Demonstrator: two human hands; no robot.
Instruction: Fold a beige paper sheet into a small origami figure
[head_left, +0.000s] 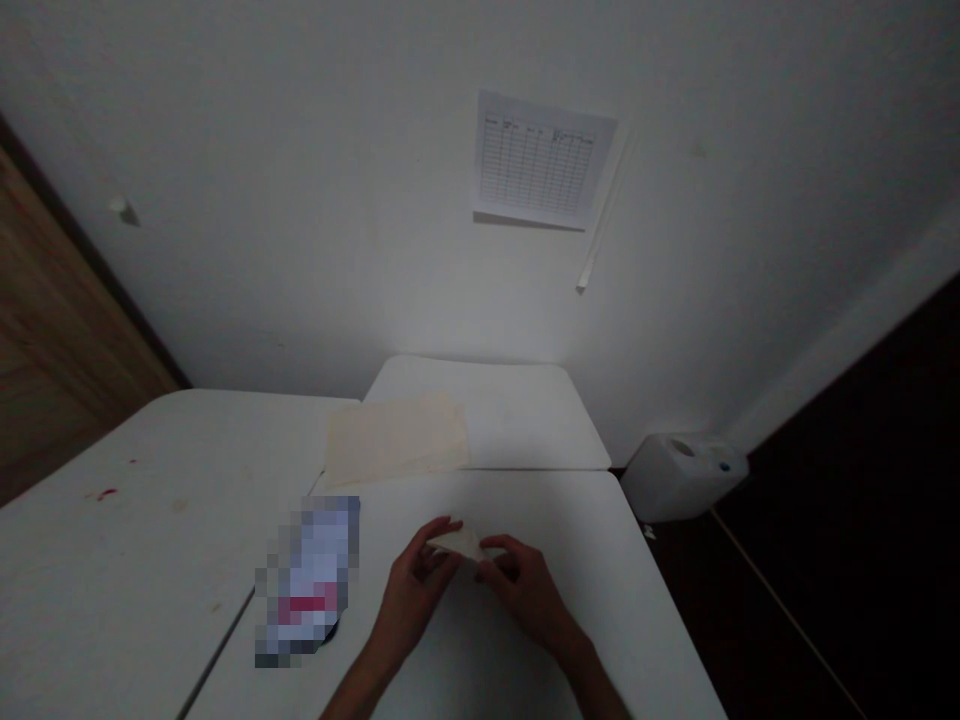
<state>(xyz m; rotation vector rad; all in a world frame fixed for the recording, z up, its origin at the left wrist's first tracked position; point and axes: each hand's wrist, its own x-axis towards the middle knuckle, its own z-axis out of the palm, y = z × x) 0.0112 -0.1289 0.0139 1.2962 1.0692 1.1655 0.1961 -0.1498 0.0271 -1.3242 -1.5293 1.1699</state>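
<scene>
Both my hands meet over a white table (622, 610), pinching one small folded piece of cream paper (463, 543) between them. My left hand (415, 585) grips its left end with the fingers curled. My right hand (523, 582) grips its right end the same way. The paper is held just above the tabletop.
A larger cream sheet (397, 438) lies farther back across the joint of the tables. A pixelated object (309, 580) lies left of my hands. A printed table sheet (538, 160) hangs on the wall. A white container (684, 472) stands on the dark floor at right.
</scene>
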